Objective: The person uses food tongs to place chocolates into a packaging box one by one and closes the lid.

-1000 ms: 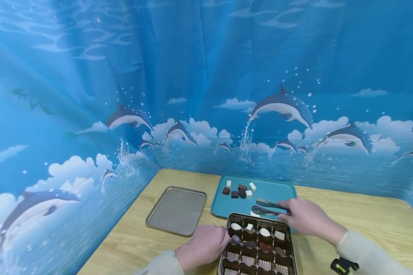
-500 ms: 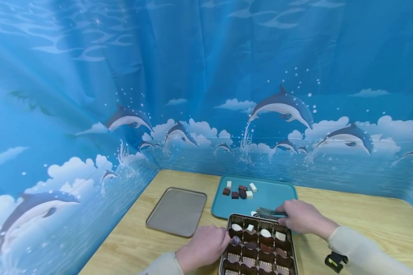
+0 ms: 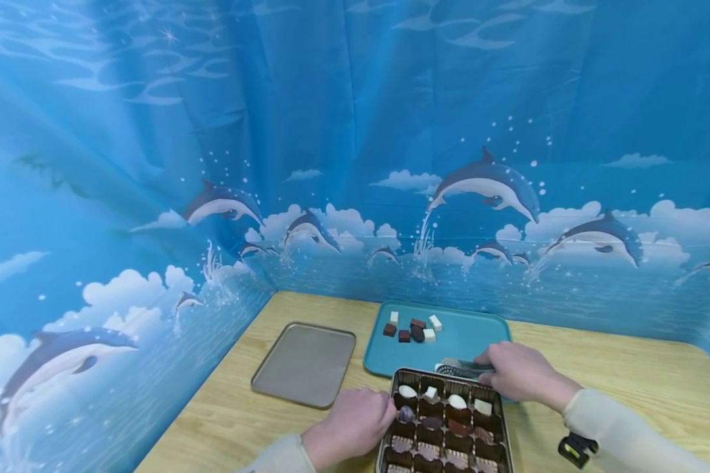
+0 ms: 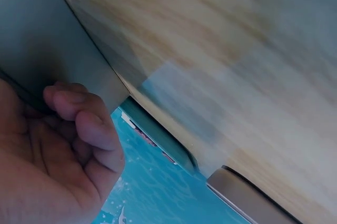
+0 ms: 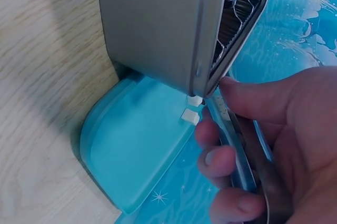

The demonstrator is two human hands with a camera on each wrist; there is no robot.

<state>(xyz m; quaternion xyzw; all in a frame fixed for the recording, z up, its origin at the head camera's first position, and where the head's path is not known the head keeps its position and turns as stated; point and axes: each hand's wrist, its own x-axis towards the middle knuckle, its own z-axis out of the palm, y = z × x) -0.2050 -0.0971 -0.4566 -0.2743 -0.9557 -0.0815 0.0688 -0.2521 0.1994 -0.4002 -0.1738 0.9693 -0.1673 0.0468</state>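
A deep metal box point(image 3: 507, 440) with a brown divided insert stands at the front of the table. My left hand point(image 3: 355, 420) grips its left side with curled fingers. White chocolates point(image 3: 407, 391) fill the far row of cups; darker ones point(image 3: 432, 423) sit in the second row. My right hand point(image 3: 523, 371) holds a pair of tongs point(image 3: 464, 369) between thumb and fingers, just beyond the box's far rim. Their perforated tips are close together, over a white piece point(image 3: 438, 368) on the teal tray point(image 3: 473, 335), mostly hidden by the tongs and rim.
Several brown and white chocolates point(image 3: 417, 334) lie toward the left part of the teal tray. A shallow grey-brown metal tray point(image 3: 304, 363) rests on the wooden table point(image 3: 603, 368) at left. A blue dolphin-print curtain point(image 3: 355, 164) hangs behind and along the left side.
The spread tongs have drawn together and come lower at the near edge of the teal tray, over the white piece. My left hand and the box have stayed put.
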